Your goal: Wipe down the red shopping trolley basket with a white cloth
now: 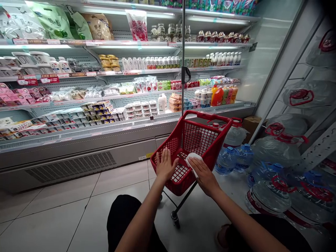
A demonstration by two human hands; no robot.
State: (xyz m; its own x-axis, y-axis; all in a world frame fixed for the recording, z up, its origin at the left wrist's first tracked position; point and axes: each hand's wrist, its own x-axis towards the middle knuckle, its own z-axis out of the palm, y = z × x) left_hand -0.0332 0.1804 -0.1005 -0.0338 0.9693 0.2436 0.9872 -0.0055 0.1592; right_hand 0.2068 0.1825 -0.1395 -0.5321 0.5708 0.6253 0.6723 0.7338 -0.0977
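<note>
A red plastic shopping cart with lattice walls [195,136] stood on the pale tiled floor [115,189], near the lower front edge of a long grey refrigerated cabinet [131,140]. The cabinet's shelves held a green pouch [54,22] at the upper left, a row of small white bottles [149,63] midway and an orange bottle [217,97] toward the lower right corner. Large clear plastic jugs with red handles [267,196] and blue-tinted plastic jugs [227,161] crowded the floor to the cart's right. The left hand [166,168] was spread at the cart's left rim, its grip released; contact could not be told. The right hand [204,174] lay palm down, its grip holding a white cloth [194,155] at the right rim.
</note>
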